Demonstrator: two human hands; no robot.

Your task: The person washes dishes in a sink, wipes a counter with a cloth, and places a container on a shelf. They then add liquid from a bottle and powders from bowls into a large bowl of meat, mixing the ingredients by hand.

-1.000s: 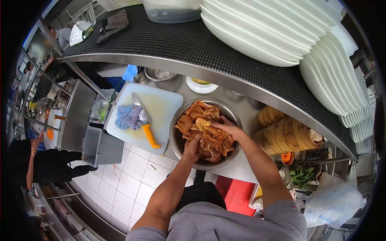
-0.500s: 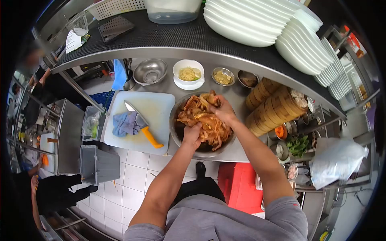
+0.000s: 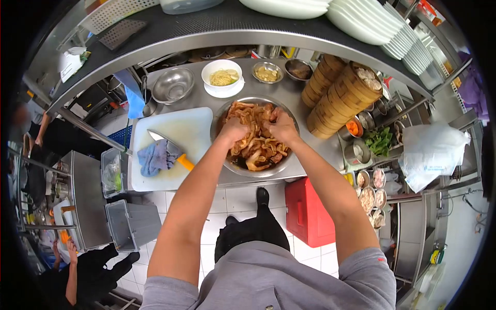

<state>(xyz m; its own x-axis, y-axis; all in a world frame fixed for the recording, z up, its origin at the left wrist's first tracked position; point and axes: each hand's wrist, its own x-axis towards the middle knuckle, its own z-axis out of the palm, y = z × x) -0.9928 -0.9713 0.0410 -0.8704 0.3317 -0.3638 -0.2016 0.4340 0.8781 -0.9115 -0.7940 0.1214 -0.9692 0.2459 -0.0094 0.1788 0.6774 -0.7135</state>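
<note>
A wide metal bowl (image 3: 293, 122) is full of brown, glossy marinated meat (image 3: 257, 151), with pale strips like onion among the pieces. Into the far left part of the heap reaches my left hand (image 3: 235, 130), its fingers curled into the meat and partly hidden. On the right side my right hand (image 3: 282, 128) also grips the meat, fingertips sunk among the pieces. Left of the bowl lies a white cutting board (image 3: 194, 124). A knife with an orange handle (image 3: 184, 162) rests on it, beside a crumpled blue cloth (image 3: 154, 158).
Behind the bowl stand an empty metal bowl (image 3: 173, 86), a white bowl of noodles (image 3: 222, 77) and two small bowls. Stacked bamboo steamers (image 3: 343, 101) rise at right. A shelf edge (image 3: 243, 35) with plates crosses overhead. A red box (image 3: 310, 214) sits below; another person (image 3: 72, 271) is at left.
Both hands have lowered the lifted clump of meat into the bowl and moved farther apart, toward its far side. The camera view has shifted, and my left forearm now covers part of the knife handle.
</note>
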